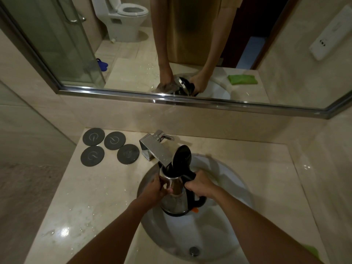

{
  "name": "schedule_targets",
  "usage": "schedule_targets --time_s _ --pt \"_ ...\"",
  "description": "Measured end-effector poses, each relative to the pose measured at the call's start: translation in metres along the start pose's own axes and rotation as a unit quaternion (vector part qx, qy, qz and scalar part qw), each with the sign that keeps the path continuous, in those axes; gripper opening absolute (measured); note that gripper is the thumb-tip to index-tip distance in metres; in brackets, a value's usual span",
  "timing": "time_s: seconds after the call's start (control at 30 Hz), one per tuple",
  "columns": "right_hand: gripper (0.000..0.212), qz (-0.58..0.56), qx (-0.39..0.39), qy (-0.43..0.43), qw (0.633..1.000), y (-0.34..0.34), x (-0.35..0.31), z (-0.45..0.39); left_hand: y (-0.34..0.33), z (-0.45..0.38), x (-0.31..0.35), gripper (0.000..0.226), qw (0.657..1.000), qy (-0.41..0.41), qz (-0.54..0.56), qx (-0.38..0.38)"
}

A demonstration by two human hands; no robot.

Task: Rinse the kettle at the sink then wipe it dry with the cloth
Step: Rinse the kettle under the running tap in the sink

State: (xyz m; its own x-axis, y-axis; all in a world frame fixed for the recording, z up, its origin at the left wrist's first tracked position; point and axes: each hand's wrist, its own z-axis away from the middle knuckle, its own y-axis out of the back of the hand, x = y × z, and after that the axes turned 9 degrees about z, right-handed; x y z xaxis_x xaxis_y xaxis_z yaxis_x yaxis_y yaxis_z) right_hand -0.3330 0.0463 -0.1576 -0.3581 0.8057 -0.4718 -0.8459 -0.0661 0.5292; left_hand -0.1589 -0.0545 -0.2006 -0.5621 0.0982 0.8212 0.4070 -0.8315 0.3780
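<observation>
The kettle (176, 195) stands in the sink (224, 242) with its lid (182, 156) up, mouth under the faucet (156, 149); the right hand (198, 184) grips its handle and the left hand (158, 189) holds its steel side. Rinsing seems underway, though any running water is too dim to tell. Wiping is not yet done: the green cloth (312, 251) lies at the counter's near right edge.

One stainless-steel electric kettle with a black lid and handle (176, 195) is held by two bare hands, the left hand (155, 191) and the right hand (199, 185), over one round white basin (219, 235). Four round dark-grey coasters (109, 147) lie on the counter beside one square chrome tap (155, 149). One green cloth (312, 251) shows at the counter's right edge.
</observation>
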Motion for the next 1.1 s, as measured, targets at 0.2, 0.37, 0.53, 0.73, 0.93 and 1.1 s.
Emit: schedule_targets --time_s 0.2,0.37,0.53,0.73,0.93,1.1 --pt "0.011 -0.001 0.001 0.004 1.0 -0.0003 0.0005 0.0008 -0.0012 0.0001 0.001 0.043 1.0 0.003 -0.004 0.008" --pt "0.01 0.001 0.005 -0.001 1.0 -0.0006 0.0014 -0.0011 -0.0018 0.0007 0.0007 0.049 1.0 0.005 -0.003 0.006" --pt "0.009 -0.002 0.006 -0.003 1.0 -0.0014 0.0017 -0.0015 -0.0021 -0.0013 -0.0045 0.047 1.0 0.019 -0.007 0.005" --pt "0.009 -0.007 0.005 -0.002 1.0 -0.0012 0.0024 -0.0018 -0.002 -0.0027 -0.0049 0.049 1.0 0.022 0.003 0.0" --pt "0.01 -0.012 0.008 -0.004 1.0 -0.0016 0.002 -0.0011 -0.0022 -0.0049 -0.0073 0.047 1.0 0.026 -0.006 0.007" --pt "0.01 -0.011 0.004 -0.001 1.0 -0.0023 0.0028 -0.0017 -0.0025 -0.0042 -0.0059 0.049 1.0 0.023 -0.006 0.001"
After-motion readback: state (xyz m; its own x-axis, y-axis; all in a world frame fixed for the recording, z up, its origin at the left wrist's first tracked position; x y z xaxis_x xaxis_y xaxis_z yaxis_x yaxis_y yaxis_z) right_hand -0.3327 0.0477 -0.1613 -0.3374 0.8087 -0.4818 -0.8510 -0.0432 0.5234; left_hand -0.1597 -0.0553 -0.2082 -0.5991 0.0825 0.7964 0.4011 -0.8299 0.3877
